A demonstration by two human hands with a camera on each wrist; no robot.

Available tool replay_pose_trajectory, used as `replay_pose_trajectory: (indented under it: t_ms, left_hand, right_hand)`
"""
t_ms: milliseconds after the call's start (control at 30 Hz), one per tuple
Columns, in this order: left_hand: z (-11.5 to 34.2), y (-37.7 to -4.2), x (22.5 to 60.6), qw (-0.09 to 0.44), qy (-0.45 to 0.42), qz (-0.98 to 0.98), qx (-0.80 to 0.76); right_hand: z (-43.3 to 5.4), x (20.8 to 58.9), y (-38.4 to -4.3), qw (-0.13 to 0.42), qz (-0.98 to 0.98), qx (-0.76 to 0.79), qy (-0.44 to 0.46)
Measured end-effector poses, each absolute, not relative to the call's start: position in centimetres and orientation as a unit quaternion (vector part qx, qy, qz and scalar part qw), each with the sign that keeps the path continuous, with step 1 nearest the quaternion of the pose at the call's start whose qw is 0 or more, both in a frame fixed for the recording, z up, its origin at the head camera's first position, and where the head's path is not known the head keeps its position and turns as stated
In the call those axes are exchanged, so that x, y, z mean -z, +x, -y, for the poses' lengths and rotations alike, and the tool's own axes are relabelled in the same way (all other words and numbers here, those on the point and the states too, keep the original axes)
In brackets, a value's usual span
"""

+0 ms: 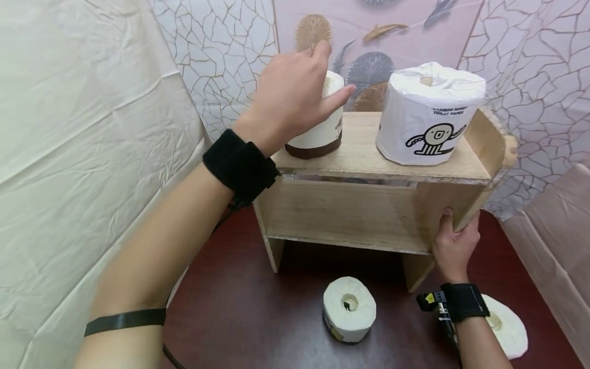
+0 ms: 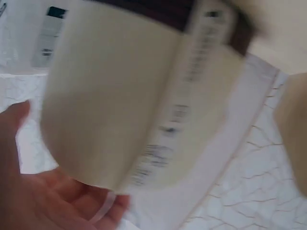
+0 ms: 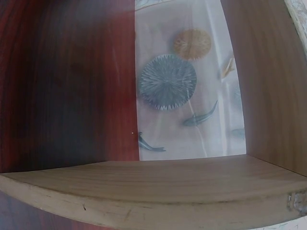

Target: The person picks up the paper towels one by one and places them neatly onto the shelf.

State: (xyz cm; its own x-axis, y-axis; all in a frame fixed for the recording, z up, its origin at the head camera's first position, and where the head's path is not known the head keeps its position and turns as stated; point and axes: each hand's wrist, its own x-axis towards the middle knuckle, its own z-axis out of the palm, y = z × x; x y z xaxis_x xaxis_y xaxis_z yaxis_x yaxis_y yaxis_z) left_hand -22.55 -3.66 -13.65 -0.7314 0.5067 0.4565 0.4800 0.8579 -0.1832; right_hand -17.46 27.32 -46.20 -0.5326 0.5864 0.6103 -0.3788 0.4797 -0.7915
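My left hand [image 1: 292,92] is at the left end of the top board of a small wooden shelf [image 1: 345,210], beside a cream toilet roll [image 1: 322,138] with a brown bottom band. The hand partly hides that roll in the head view. In the left wrist view the thumb stands apart from the toilet roll [image 2: 110,91], and the fingers are near its lower end; contact is unclear. With thumb and fingers around its edge, my right hand [image 1: 456,248] grips the shelf's right side panel. The right wrist view shows the shelf's wood [image 3: 182,184] but no hand.
A larger white-wrapped toilet roll [image 1: 424,123] stands on the top board's right side. Another roll [image 1: 332,310] is on the dark red table [image 1: 239,307] in front, and one more [image 1: 511,328] lies partly behind my right wrist. Patterned cloth [image 1: 216,56] hangs behind.
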Motion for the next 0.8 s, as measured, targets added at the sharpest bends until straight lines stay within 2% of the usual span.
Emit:
replay_pose_trajectory:
  t_ms: [233, 500, 800]
  left_hand:
    - [1.0, -22.7, 13.3, 0.221, -0.175, 0.956, -0.082]
    - [-1.7, -23.3, 13.5, 0.196, -0.117, 0.965, -0.127]
    - [-2.4, -24.1, 14.4, 0.235, -0.089, 0.950, -0.184]
  right_hand:
    - [-27.4, 46.3, -17.8, 0.479, 0.707, -0.513, -0.086]
    - [-27.6, 46.4, -17.6, 0.482, 0.702, -0.520, -0.068]
    - [-27.2, 46.3, -17.8, 0.476, 0.706, -0.518, -0.079]
